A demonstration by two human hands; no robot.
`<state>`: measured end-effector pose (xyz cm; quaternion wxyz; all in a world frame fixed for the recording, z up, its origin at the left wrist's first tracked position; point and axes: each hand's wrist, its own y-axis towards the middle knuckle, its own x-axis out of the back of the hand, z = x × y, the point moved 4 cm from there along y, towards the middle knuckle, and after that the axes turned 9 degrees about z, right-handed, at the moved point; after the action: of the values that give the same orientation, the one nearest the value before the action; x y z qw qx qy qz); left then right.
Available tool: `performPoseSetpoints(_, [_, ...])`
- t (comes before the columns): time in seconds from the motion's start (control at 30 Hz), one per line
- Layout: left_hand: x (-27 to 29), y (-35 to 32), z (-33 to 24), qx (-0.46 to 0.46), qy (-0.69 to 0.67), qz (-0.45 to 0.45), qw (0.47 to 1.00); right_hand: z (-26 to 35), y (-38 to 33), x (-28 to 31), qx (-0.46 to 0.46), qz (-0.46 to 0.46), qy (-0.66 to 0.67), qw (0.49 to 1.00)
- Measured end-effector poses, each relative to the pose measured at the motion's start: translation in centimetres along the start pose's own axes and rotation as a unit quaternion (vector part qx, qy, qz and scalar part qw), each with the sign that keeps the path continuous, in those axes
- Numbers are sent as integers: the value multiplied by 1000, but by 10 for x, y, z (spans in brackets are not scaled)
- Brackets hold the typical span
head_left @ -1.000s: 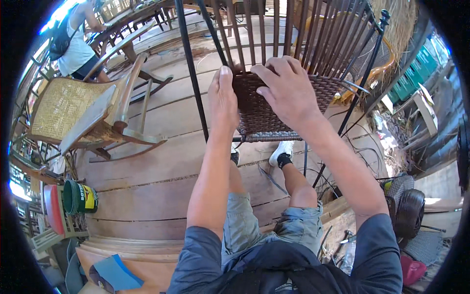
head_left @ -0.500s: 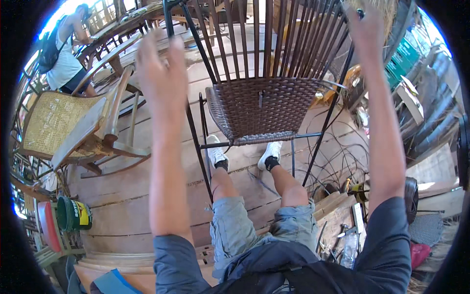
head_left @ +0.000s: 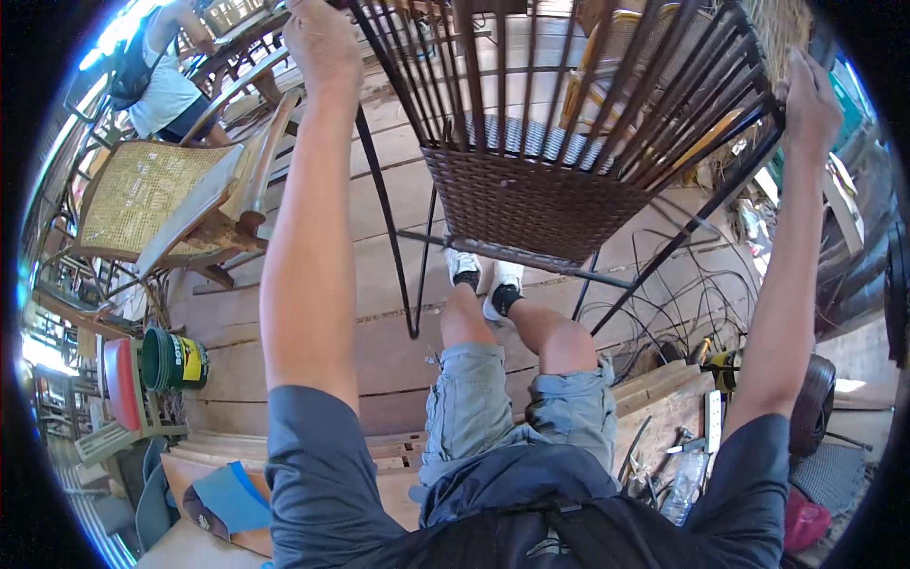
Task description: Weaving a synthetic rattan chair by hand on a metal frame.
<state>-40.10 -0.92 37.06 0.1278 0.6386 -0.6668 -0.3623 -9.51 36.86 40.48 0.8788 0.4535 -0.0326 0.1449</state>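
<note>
The chair (head_left: 531, 180), a dark metal frame with a brown woven seat and slatted back, fills the upper middle of the frame, lifted clear of the plank floor (head_left: 313, 313) above the person's knees, apparently so it can be carried or turned. The left hand (head_left: 322, 38) at the top left is closed around one side of its frame and the right hand (head_left: 810, 100) at the upper right grips the opposite edge, a wide hold that likely keeps it level. A cane chair (head_left: 161, 204) lies tipped at the upper left, a green bucket (head_left: 172, 360) at the left edge.

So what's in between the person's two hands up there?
In the head view, the chair's dark slatted backrest spans between the left hand and right hand.
</note>
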Motion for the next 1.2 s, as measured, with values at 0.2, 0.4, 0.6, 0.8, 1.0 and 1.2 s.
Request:
performPoseSetpoints(0.2, [54,10,41,153,-96,-6,983,101,-112,-36,-5,-24,46,999])
performPoseSetpoints(0.4, [94,3,28,160,-138,62,976,111,-165,-29,47,-10,165,985])
performPoseSetpoints(0.6, [117,-10,31,175,-204,78,960,111,-158,-39,102,9,115,988])
performPoseSetpoints(0.8, [146,-18,26,150,-205,25,967,136,-113,-73,186,-11,140,972])
performPoseSetpoints(1.0, [131,-72,-4,177,-162,29,970,75,-81,-86,261,-59,41,963])
performPoseSetpoints(1.2, [111,-160,-70,192,-94,150,965,-6,-95,-48,-135,73,395,906])
